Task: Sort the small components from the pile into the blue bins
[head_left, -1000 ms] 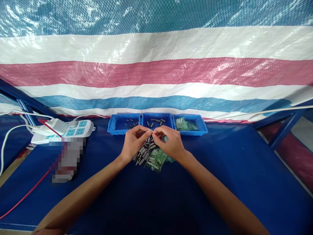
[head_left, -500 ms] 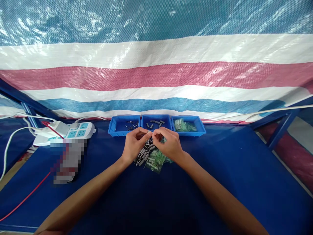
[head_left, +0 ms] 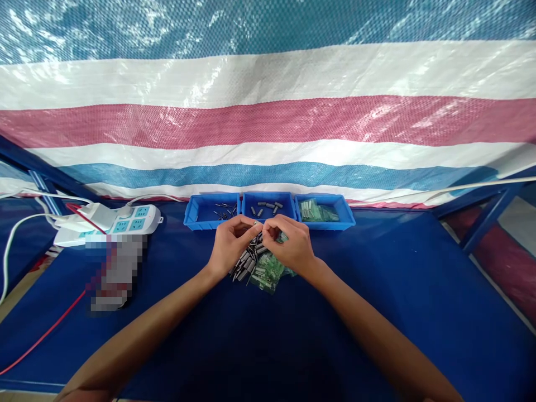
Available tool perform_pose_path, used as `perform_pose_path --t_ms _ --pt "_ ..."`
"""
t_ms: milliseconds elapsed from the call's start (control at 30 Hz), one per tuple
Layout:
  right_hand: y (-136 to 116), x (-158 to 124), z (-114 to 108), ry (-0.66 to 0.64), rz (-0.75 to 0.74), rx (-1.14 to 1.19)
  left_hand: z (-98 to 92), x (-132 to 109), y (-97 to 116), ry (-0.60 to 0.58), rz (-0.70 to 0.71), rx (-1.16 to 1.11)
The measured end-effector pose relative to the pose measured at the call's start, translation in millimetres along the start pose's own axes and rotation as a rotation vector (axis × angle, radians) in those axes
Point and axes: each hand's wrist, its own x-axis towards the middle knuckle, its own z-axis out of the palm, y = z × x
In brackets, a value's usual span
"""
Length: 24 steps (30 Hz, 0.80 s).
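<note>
My left hand (head_left: 230,244) and my right hand (head_left: 290,241) meet above a mixed pile, their fingertips close together. Both are closed in a pinch. A tiny, light-coloured piece shows at the left fingertips, too small to name; whatever the right fingers hold is hidden. Below them lie dark metal pins and grey cylinders (head_left: 247,263), partly covered by the hands. Beside these, toward the right, is a heap of small clear-green plastic bags (head_left: 268,273) with pale pieces inside.
Three blue bins stand behind the hands: the left bin (head_left: 201,224) with thin dark pins, the middle bin (head_left: 268,196) with grey cylinders, the right bin (head_left: 330,226) with green bags. A white power strip (head_left: 146,223) with cables and a blurred object (head_left: 119,273) are at left.
The view has shifted slightly. My hands stay over the pile in nearly the same pose, with the right fingertips curled a little more.
</note>
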Motion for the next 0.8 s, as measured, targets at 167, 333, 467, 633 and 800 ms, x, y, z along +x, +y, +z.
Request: perform_pose_path --t_ms 167,333,467,633,800 --pt "5 5 -7 0.056 0.059 -0.014 -2.0 1 1 0.023 0.006 0.038" --pt "12 12 -16 0.067 0.139 0.018 -5.0 4 2 0.031 0.025 0.039" --pt "10 11 -14 0.026 0.064 0.050 -7.4 5 3 0.047 0.038 0.023" --pt "6 5 -10 -0.006 -0.087 -0.003 -7.0 3 3 0.060 0.051 0.033" --pt "6 1 -6 -0.032 -0.169 -0.120 -4.2 0 3 0.061 0.053 0.049"
